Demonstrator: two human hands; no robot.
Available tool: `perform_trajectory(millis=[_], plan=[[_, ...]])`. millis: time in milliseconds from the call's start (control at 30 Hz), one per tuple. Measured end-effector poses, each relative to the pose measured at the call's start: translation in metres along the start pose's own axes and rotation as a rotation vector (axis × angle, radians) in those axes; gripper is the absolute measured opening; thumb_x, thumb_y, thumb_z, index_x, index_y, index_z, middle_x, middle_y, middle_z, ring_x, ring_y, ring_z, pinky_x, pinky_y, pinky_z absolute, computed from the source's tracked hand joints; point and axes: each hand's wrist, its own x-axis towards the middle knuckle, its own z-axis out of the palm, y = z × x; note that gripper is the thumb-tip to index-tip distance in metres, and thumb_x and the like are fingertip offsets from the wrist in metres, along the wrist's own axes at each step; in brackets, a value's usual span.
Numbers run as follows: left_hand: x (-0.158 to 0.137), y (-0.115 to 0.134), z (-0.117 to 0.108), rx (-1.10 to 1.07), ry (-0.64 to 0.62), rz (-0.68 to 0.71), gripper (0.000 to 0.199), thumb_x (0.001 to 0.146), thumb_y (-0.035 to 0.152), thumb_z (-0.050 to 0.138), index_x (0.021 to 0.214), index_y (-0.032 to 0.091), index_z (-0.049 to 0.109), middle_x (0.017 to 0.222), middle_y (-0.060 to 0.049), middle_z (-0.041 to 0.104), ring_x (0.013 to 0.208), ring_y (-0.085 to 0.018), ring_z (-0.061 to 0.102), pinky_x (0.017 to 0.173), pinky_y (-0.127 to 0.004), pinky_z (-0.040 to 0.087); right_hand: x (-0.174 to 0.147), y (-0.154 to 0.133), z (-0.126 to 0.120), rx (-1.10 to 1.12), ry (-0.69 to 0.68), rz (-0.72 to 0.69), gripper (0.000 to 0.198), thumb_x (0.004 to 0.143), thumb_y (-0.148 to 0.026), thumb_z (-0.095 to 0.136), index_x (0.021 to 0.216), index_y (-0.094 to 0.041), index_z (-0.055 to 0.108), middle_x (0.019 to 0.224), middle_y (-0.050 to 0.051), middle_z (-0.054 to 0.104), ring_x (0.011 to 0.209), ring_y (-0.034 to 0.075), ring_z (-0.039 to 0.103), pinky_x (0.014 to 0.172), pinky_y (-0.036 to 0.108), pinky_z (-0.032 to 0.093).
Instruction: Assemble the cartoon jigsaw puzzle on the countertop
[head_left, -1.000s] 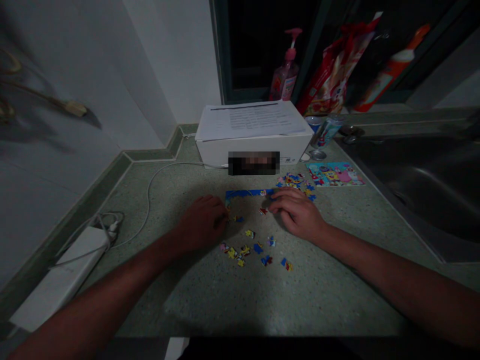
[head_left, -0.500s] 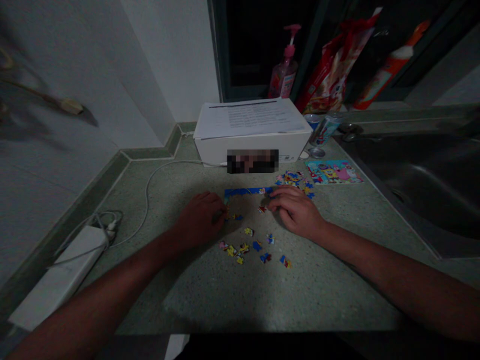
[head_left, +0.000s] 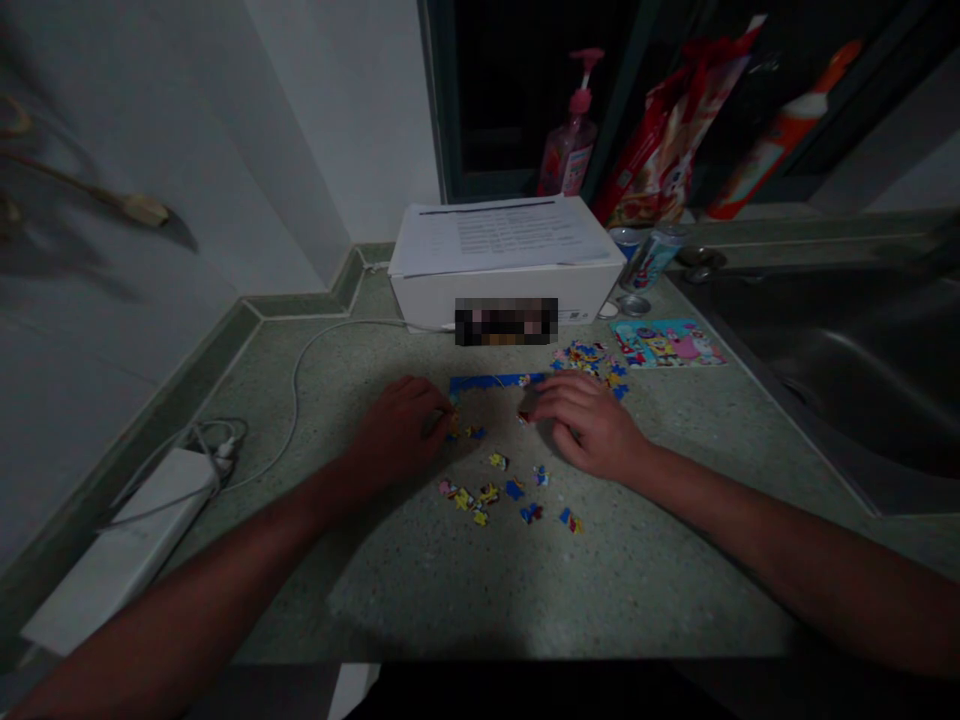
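Note:
On the counter, an assembled blue strip of jigsaw puzzle [head_left: 487, 382] runs between my hands. My left hand [head_left: 401, 430] rests at the strip's left end, fingers bent and the thumb a little apart, its fingertips against the puzzle's left edge pieces [head_left: 453, 425]. To the right, my right hand [head_left: 592, 425] has its fingers stretched out and its thumb apart. Its fingertips reach a small red puzzle piece [head_left: 523, 417], seemingly touching it. The strip's right end is hidden by that hand. Nearer to me lie several loose pieces, among them a yellow one [head_left: 499, 461] and a blue one [head_left: 514, 489].
A pile of puzzle pieces [head_left: 581, 353] lies behind my right hand, beside a cartoon picture card [head_left: 667, 345]. At the back stand a white box [head_left: 427, 300] and a can [head_left: 654, 258]. A sink [head_left: 847, 350] is right; a power strip [head_left: 127, 550] with cable is left.
My right hand's fingertips have shifted slightly left, over more of the red puzzle piece. My left hand stays nearly in place. The loose pieces lie as before.

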Motion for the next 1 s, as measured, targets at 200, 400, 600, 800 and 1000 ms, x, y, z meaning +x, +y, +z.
perform_trajectory(millis=[200,400,600,800,1000], plan=[[0.001,-0.002,-0.001,0.013,0.047,-0.043,0.013,0.098,0.021,0.058,0.095,0.022,0.071,0.098,-0.007,0.072,0.098,-0.025,0.064,0.093,-0.044,0.053,0.003,-0.022,0.001,0.002,-0.079,-0.085,0.022,0.091,-0.013,0.057,0.106,-0.027,0.065,0.104,0.006,0.073,0.111,0.026,0.068,0.104,0.053,0.055],[0.0,-0.004,0.003,0.031,0.055,-0.026,0.013,0.096,0.02,0.06,0.095,0.022,0.073,0.097,-0.007,0.073,0.097,-0.025,0.066,0.094,-0.044,0.054,0.003,-0.014,0.001,0.006,-0.094,-0.087,0.021,0.092,-0.011,0.057,0.107,-0.025,0.064,0.108,0.008,0.072,0.114,0.026,0.066,0.106,0.052,0.054],[0.0,-0.005,0.006,0.022,0.064,-0.015,0.012,0.095,0.02,0.062,0.096,0.021,0.074,0.097,-0.008,0.073,0.096,-0.026,0.067,0.093,-0.045,0.055,0.002,-0.012,0.001,0.001,-0.105,-0.09,0.021,0.094,-0.011,0.057,0.108,-0.024,0.064,0.11,0.008,0.072,0.119,0.027,0.064,0.107,0.054,0.053],[0.001,-0.004,0.002,0.027,0.051,-0.077,0.014,0.094,0.02,0.061,0.096,0.021,0.075,0.098,-0.009,0.075,0.098,-0.028,0.068,0.094,-0.047,0.056,0.002,-0.012,0.001,0.004,-0.117,-0.065,0.024,0.096,-0.014,0.057,0.117,-0.025,0.063,0.114,0.009,0.073,0.121,0.028,0.064,0.106,0.055,0.054],[0.003,-0.005,0.001,0.066,-0.034,-0.193,0.028,0.092,0.015,0.055,0.113,0.015,0.074,0.102,-0.012,0.078,0.1,-0.03,0.07,0.096,-0.049,0.055,-0.001,-0.013,0.001,-0.022,-0.059,-0.063,0.038,0.095,-0.012,0.054,0.131,-0.023,0.058,0.119,0.012,0.072,0.119,0.028,0.066,0.102,0.055,0.057]])
